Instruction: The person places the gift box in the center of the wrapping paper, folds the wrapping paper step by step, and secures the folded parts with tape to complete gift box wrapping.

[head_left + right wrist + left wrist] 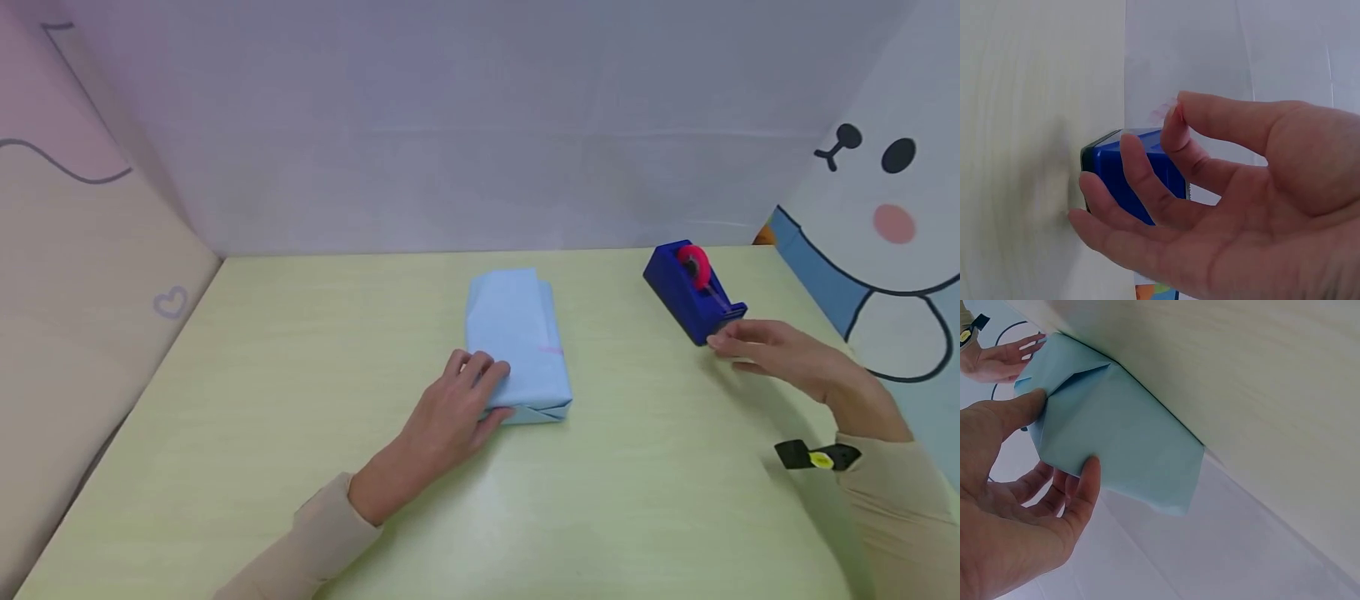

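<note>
A light blue paper-wrapped package (513,333) lies on the table with a faint pink mark on its right edge. My left hand (457,404) grips its near left corner, thumb on the folded end (1079,375) and fingers over the top. At the right, a dark blue tape dispenser (686,292) carries a pink-cored roll (696,265). Just in front of its cutting edge is my right hand (787,358). Its thumb and forefinger pinch a thin strip of tape (1163,112), clear with a pinkish tint and hard to make out; the other fingers are loosely bent beside the dispenser (1129,169).
The pale wooden table (300,350) meets a plain light backdrop (450,150) at its far edge. A cloth printed with a cartoon face (915,225) hangs along the right side. A black strap end with a yellow label (821,459) sticks out from the right sleeve.
</note>
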The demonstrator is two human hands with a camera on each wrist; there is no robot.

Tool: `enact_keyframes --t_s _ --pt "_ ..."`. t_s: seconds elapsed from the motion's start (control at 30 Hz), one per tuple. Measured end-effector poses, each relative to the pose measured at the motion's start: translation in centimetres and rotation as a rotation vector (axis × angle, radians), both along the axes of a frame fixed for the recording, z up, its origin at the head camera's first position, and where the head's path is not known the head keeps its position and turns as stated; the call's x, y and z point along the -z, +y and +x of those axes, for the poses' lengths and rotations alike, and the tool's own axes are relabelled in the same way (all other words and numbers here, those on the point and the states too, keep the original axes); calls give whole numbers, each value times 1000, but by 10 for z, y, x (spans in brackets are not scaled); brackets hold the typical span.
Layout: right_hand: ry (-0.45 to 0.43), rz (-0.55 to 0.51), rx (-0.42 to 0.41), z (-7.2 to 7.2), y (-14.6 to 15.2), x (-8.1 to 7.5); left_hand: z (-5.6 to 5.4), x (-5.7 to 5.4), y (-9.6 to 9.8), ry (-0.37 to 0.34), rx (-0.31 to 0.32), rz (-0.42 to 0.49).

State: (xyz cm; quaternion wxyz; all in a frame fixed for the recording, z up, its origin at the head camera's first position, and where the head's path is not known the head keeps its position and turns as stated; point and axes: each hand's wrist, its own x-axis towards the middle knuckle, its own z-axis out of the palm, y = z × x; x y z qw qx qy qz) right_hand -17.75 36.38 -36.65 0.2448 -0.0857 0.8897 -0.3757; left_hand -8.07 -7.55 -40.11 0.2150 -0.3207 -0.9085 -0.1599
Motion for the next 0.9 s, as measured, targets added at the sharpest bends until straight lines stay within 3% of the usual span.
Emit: enact_keyframes --t_s 0.4,0.9 --pt "34 -40 -92 6 -20 1 1 1 1 17 -3 1" --pt "131 -140 -219 20 -67 -13 0 0 1 18 -2 -4"
